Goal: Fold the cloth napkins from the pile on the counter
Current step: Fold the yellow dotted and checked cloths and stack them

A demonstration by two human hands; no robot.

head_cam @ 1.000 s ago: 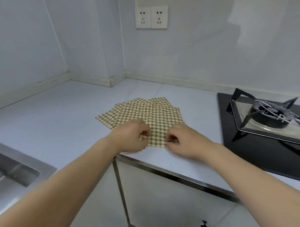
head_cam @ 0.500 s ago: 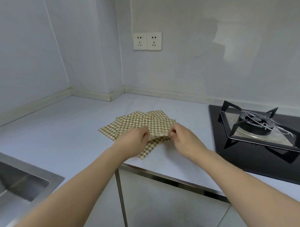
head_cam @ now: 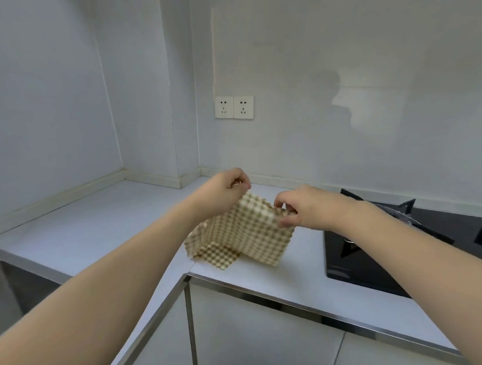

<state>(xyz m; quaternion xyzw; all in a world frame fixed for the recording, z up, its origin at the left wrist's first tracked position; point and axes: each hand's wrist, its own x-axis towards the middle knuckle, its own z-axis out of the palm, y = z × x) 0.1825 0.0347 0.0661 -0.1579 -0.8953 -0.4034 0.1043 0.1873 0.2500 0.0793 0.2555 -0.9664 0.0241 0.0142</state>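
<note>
My bare forearms reach forward and up, my left hand (head_cam: 225, 187) raised with fingers curled into a pinching grip on one top corner of the beige-and-white checked cloth napkin (head_cam: 246, 231), my right hand (head_cam: 305, 210) slightly lower, pinching the other top corner.

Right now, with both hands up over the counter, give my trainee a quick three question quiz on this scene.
1. True or false: the left hand and right hand each pinch a top corner of the lifted beige checked cloth napkin.
2. What lies under it on the pale grey counter?
3. The black gas hob sits on which side: A left, B right?

Key: 1 true. 2 the pile of checked napkins. 3 B.
</note>
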